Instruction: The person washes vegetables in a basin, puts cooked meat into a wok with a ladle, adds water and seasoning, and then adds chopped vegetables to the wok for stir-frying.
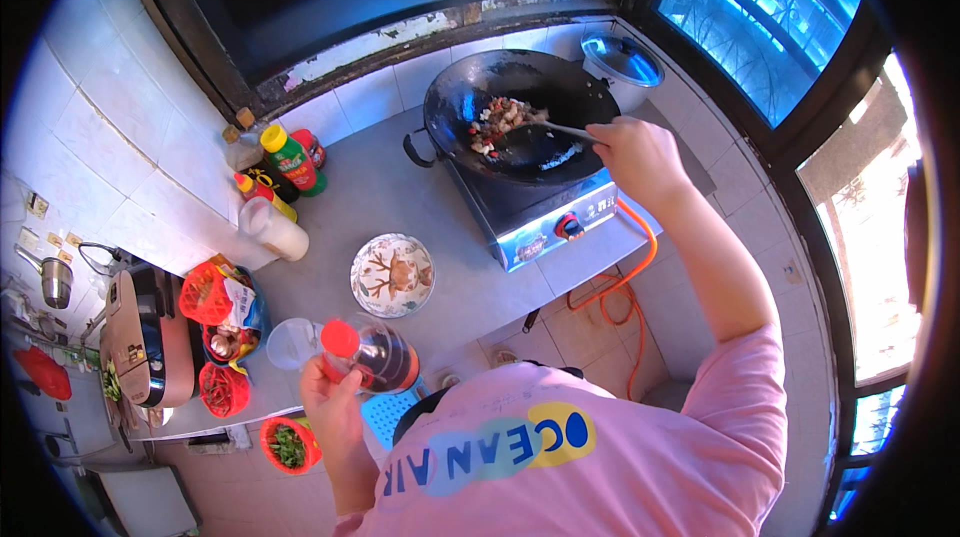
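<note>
My right hand [637,158] grips the handle of a spatula [566,130], whose head rests among chopped food [506,117] in a black wok [540,72]. The food looks like browned meat pieces with bits of red. Under the wok is a portable gas stove [555,226] with a front knob. In my left hand [334,394] is a bottle of dark liquid [386,357] with a red cap, held tilted over the counter's front edge. A round plate with a deer picture [392,274] lies on the counter between the stove and the bottle.
Sauce bottles [292,158] and a pale jar [274,229] line the left wall. Red baskets [223,387], a clear plastic bowl [292,344] and a rice cooker [150,342] occupy the left end. A lidded pot [621,68] stands behind the wok; an orange hose [637,267] hangs below the stove.
</note>
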Motion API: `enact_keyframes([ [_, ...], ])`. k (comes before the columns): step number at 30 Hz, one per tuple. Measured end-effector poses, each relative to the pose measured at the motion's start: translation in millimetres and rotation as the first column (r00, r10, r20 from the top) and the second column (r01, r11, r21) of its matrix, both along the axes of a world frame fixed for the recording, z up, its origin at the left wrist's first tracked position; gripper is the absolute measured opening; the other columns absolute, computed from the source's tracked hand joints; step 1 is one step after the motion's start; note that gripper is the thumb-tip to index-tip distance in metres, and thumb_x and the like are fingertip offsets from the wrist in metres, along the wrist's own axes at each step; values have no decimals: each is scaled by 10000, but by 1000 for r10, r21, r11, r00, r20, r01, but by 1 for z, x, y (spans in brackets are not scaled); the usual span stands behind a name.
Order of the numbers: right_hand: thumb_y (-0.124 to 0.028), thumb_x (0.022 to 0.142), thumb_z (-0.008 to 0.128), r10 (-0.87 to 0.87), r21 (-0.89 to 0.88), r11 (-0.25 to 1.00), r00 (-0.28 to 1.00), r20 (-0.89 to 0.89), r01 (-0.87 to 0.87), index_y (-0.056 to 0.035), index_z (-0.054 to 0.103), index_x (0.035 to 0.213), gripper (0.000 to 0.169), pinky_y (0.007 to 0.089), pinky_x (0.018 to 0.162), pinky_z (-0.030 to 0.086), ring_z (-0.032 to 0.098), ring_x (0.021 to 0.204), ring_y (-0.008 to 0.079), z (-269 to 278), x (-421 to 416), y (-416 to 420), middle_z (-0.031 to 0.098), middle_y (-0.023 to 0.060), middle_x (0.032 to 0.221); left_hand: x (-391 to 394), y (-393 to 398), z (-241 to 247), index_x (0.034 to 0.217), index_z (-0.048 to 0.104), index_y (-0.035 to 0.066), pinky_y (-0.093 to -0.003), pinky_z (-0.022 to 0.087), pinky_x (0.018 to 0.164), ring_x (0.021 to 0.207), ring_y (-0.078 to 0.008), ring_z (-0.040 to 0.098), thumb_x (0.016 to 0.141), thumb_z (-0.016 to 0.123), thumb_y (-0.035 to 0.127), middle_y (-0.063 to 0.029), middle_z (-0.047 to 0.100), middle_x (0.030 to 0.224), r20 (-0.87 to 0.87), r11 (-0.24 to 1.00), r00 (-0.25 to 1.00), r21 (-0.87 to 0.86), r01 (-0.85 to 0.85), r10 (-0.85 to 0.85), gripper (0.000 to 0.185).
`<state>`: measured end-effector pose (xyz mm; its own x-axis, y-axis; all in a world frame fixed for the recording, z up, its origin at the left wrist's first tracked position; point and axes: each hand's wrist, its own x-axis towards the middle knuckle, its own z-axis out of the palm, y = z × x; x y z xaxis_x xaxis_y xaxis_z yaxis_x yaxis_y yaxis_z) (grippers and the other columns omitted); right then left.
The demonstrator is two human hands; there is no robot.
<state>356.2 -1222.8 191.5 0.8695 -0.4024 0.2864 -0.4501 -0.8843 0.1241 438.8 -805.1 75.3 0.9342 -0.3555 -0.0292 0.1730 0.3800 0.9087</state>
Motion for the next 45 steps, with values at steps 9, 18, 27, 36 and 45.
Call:
enact_keyframes([
  [9,-206,796,613,-124,308,947,988,88,91,-123,691,989,224,386,776,505,632,848,313,-10,42,-1,665,123,914,-2,-2,-5,973,538,-6,-300,463,835,897,-152,579,725,631,-63,-84,598,980,-25,1000,1000,23,-3,4,271],
  [18,-116,798,579,279,-145,954,955,98,-264,-167,658,1059,278,362,634,496,613,743,270,-41,57,-58,567,72,792,-7,-3,-4,1014,550,-13,-298,476,833,908,-155,583,706,640,-73,-85,596,1003,-22,999,1000,48,-5,6,326],
  [27,-189,858,560,9,-76,997,989,145,2,-173,612,1125,272,396,611,490,612,748,288,-66,68,-75,575,95,837,-8,-11,-2,989,553,-11,-298,474,842,903,-151,585,707,654,-62,-82,603,986,-38,998,998,38,43,-41,303],
  [36,-191,867,536,-152,31,988,975,161,149,-118,626,1046,213,411,666,498,622,755,330,-64,49,-59,621,151,807,-11,-25,6,932,542,8,-292,462,831,872,-147,581,723,646,-39,-73,601,948,-85,998,995,36,48,-45,238],
  [45,-150,852,580,10,120,992,990,141,-27,-133,642,1096,252,381,632,487,599,699,282,-44,-3,-40,591,98,775,-9,-28,7,866,526,14,-283,477,797,843,-139,578,722,632,-63,-71,581,924,-91,997,993,7,77,-76,195],
])
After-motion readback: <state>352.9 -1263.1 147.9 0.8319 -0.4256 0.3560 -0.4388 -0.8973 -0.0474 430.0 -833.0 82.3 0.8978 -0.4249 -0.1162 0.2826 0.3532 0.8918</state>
